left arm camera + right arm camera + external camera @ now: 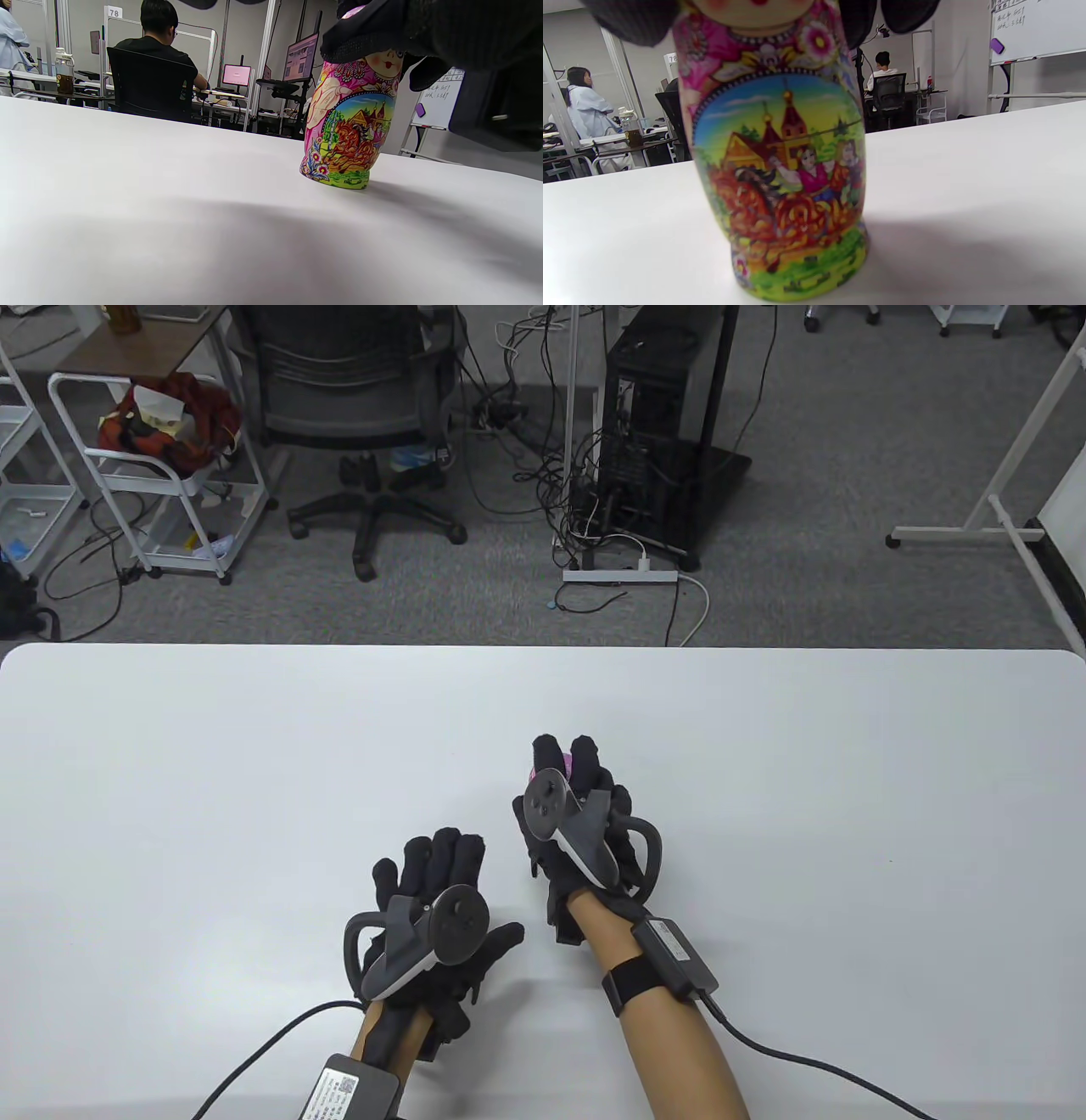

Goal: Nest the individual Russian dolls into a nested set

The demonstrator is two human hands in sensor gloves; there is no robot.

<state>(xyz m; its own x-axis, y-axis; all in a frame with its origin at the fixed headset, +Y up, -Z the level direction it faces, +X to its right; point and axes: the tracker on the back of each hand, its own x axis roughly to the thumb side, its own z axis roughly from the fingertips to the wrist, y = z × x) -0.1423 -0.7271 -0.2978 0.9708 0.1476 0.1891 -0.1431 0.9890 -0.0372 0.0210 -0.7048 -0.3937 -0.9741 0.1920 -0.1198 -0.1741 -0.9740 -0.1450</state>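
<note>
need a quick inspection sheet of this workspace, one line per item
surface: white table, bare where visible.
job's things: one painted doll standing upright on the table, closed; no other loose dolls seen.
clutter: nothing seen on the table.
grippers: right hand grips the doll's top from above; left hand is beside it, holding nothing, apart from the doll.
cables: a black lead runs from each forearm unit off the table's near edge; a tangle of cords and a power strip on the floor beyond.
surroundings: office chair, white cart, computer tower, whiteboard, people seated at desks.
</note>
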